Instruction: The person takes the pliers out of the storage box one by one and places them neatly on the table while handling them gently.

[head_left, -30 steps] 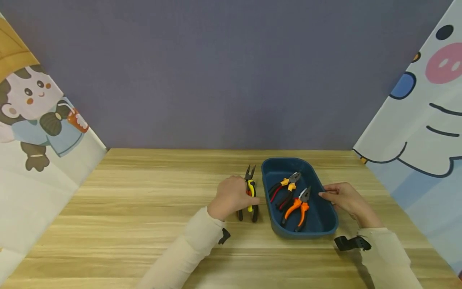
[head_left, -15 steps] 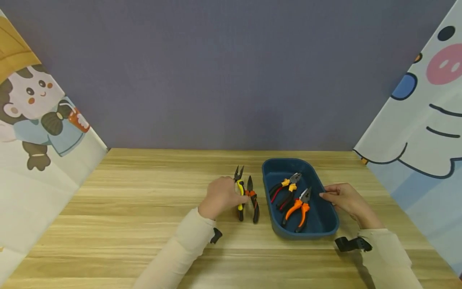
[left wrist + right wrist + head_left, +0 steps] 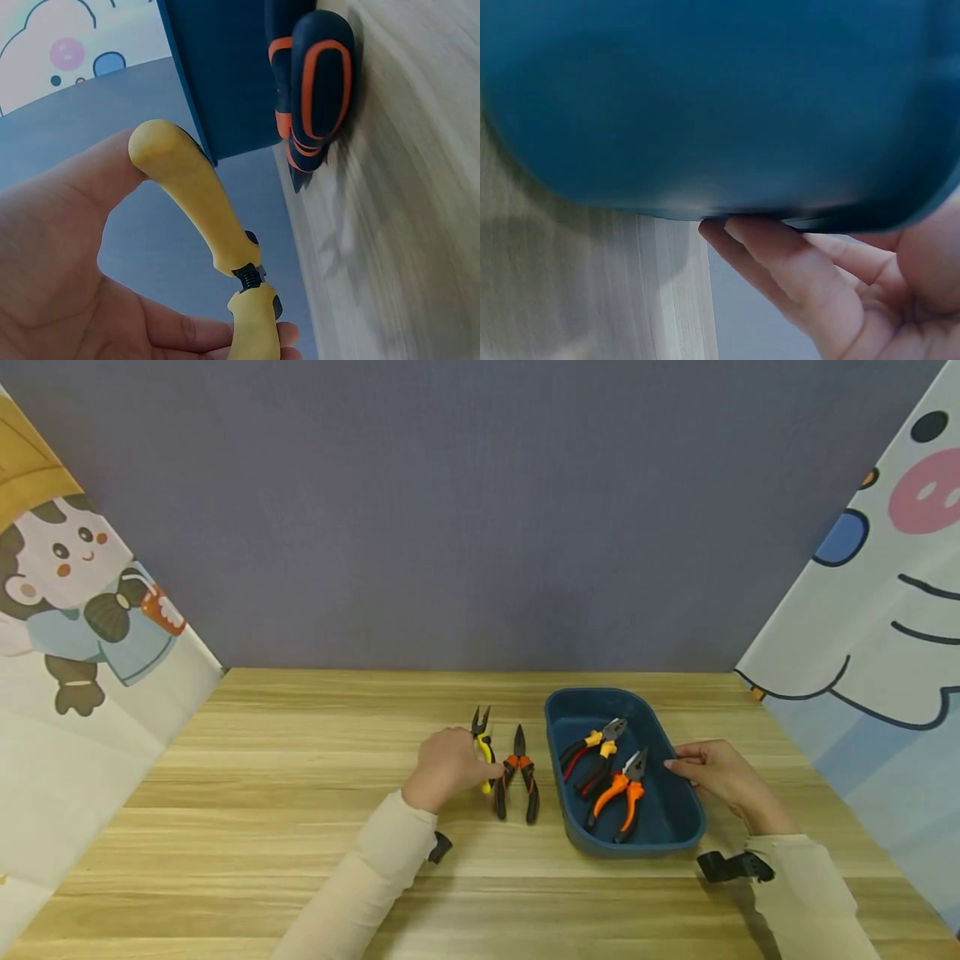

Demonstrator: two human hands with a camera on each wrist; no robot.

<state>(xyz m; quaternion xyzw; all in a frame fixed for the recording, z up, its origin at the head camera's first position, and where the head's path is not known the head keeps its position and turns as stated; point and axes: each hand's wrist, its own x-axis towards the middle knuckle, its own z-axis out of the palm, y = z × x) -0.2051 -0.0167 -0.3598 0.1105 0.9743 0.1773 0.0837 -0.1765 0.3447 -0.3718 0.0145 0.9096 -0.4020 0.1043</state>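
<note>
My left hand (image 3: 450, 767) holds a pair of yellow-handled long-nose pliers (image 3: 487, 750) by the handles, nose pointing away from me. In the left wrist view the thumb presses one yellow handle (image 3: 191, 191) and the fingers sit behind the other. Just right of this hand, orange-and-black pliers (image 3: 520, 768) lie on the table with handles spread. My right hand (image 3: 723, 781) pinches the right rim of a dark blue plastic tub (image 3: 671, 827). Inside the tub are yellow-and-black pliers (image 3: 596, 756) and orange-handled pliers (image 3: 622, 793). The right wrist view shows fingers (image 3: 795, 262) against the tub's outer wall.
The wooden table (image 3: 285, 793) runs back to a grey-blue panel (image 3: 480, 527). Cartoon-printed sheets stand at the left (image 3: 97, 577) and right (image 3: 892, 577) sides. Black wrist cameras (image 3: 735, 866) hang from both cuffs.
My left hand has moved left with the yellow-handled pliers, from over the orange-and-black pliers, which now show fully. My right hand and the tub have stayed in place.
</note>
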